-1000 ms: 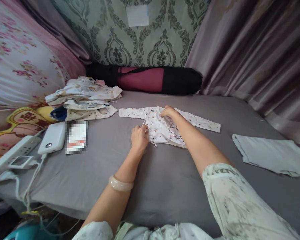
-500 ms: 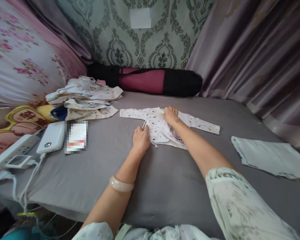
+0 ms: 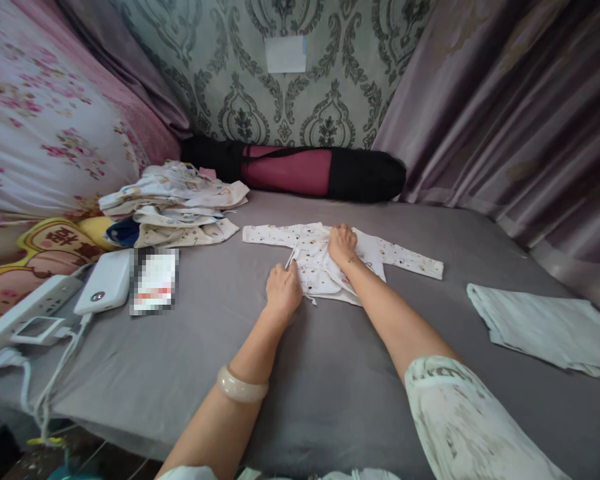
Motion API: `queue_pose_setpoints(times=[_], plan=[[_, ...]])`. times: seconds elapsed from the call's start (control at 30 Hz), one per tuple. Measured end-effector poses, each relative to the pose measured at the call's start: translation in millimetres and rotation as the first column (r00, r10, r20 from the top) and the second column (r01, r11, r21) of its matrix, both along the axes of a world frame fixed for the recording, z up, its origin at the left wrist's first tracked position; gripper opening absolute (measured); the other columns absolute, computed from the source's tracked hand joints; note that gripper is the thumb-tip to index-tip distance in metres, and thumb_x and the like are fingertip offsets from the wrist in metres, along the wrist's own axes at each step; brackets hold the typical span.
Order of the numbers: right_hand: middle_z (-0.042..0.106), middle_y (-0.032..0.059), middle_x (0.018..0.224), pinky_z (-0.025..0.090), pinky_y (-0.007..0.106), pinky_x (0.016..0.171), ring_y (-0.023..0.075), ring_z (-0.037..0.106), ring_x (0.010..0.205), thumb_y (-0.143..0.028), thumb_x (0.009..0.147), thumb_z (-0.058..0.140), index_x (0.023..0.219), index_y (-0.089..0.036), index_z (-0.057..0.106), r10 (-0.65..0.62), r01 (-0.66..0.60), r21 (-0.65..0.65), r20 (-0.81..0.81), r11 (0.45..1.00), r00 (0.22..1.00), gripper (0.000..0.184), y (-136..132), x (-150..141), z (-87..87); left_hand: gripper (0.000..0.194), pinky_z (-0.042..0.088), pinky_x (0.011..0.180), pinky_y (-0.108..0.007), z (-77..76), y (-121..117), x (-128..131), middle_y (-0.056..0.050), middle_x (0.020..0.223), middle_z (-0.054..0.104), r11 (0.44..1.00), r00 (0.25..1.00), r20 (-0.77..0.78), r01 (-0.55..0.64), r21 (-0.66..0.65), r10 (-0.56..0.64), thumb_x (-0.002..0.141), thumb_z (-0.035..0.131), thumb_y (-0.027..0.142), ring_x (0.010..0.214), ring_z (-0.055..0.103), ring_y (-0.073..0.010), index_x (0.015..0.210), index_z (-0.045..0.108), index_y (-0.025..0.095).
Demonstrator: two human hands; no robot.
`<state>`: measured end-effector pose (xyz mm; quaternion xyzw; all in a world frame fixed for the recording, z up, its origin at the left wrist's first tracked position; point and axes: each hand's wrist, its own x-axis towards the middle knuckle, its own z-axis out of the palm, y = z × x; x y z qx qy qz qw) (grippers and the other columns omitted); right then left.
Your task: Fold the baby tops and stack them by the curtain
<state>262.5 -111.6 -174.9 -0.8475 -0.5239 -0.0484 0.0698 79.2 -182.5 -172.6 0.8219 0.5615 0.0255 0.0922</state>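
Stretching sleeve to sleeve across mid-frame, the small shirt (image 3: pixel 314 268) has the left hand (image 3: pixel 284 290) pinching its tie (image 3: pixel 291 259), the right hand (image 3: pixel 343 245) curled over its chest, grip unclear.

home bedroom, patterned wallpaper (image 3: pixel 205 73), purple curtains (image 3: pixel 480 100), grey sheet (image 3: pixel 190 373), piled clothes (image 3: pixel 175 193)

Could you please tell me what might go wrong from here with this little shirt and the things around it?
The left hand seems to pinch a thin white tie, which could slip free or tug the small shirt askew. The right hand, on its front, might crease the overlapping layers. Cables beside the white power bank hang over the edge and might get snagged.
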Motion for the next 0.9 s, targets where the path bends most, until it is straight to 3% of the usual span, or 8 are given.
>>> queue_pose_setpoints(times=[0.17, 0.3, 0.4, 0.5, 0.7, 0.9], plan=[[0.056, 0.0224, 0.125, 0.039, 0.036, 0.093, 0.0274, 0.058, 0.110, -0.005, 0.089, 0.034, 0.118, -0.010, 0.064, 0.057, -0.067, -0.140, -0.076, 0.988, 0.995, 0.042, 2, 2, 13.5, 0.042, 0.045, 0.081, -0.035, -1.8, -1, 0, -0.015, 0.100, 0.057, 1.000, 1.000, 0.029, -0.010, 0.026, 0.009, 0.090, 0.038, 0.018, 0.101, 0.056, -0.0282, 0.130, 0.051, 0.016], [0.057, 0.0198, 0.124, 0.031, 0.040, 0.101, 0.0301, 0.050, 0.119, -0.008, 0.089, 0.037, 0.116, -0.012, 0.064, 0.178, -0.176, -0.096, 0.007, 0.980, 0.984, 0.039, -3, -10, 19.6, 0.036, 0.044, 0.084, -0.035, -1.5, -1, 0, -0.014, 0.104, 0.055, 0.994, 0.997, 0.072, -0.026, 0.103, 0.018, 0.090, 0.039, 0.018, 0.099, 0.053, -0.0264, 0.121, 0.057, 0.017], [0.057, 0.0176, 0.126, 0.031, 0.038, 0.102, 0.0283, 0.048, 0.121, -0.010, 0.090, 0.036, 0.121, -0.013, 0.060, 0.307, -0.309, -0.091, -0.032, 0.947, 0.951, 0.040, -6, -27, 14.2, 0.033, 0.043, 0.087, -0.036, -0.5, 0, -1, -0.014, 0.109, 0.054, 0.987, 0.994, 0.111, -0.009, 0.159, -0.009, 0.091, 0.039, 0.018, 0.100, 0.051, -0.0261, 0.117, 0.059, 0.017], [0.053, 0.0173, 0.135, 0.028, 0.036, 0.107, 0.0270, 0.042, 0.128, -0.018, 0.094, 0.033, 0.130, -0.009, 0.053, 0.390, -0.399, -0.095, -0.097, 0.912, 0.916, 0.042, -5, -40, 1.1, 0.033, 0.043, 0.086, -0.035, -0.6, 0, -1, -0.013, 0.107, 0.055, 0.991, 0.995, 0.104, -0.008, 0.133, -0.006, 0.092, 0.038, 0.018, 0.100, 0.051, -0.0258, 0.117, 0.059, 0.019], [0.012, 0.0139, 0.160, 0.007, 0.049, 0.116, 0.0281, 0.008, 0.146, -0.044, 0.099, 0.017, 0.151, -0.007, 0.021, 0.301, -0.334, -0.151, -0.205, 0.931, 0.931, 0.064, 5, -36, -21.5, 0.038, 0.043, 0.082, -0.032, 0.0, -1, -3, -0.012, 0.101, 0.059, 1.000, 0.993, 0.116, -0.022, 0.015, 0.020, 0.093, 0.037, 0.016, 0.096, 0.057, -0.0241, 0.125, 0.056, 0.022], [0.012, 0.0142, 0.160, 0.006, 0.051, 0.115, 0.0302, 0.007, 0.146, -0.046, 0.098, 0.016, 0.152, -0.010, 0.020, 0.310, -0.340, -0.136, -0.199, 0.931, 0.930, 0.065, 3, -34, -21.8, 0.047, 0.045, 0.077, -0.031, 4.9, -3, -5, -0.012, 0.102, 0.062, 1.000, 0.993, 0.113, -0.014, -0.018, 0.016, 0.089, 0.039, 0.013, 0.097, 0.059, -0.0250, 0.132, 0.052, 0.026]])
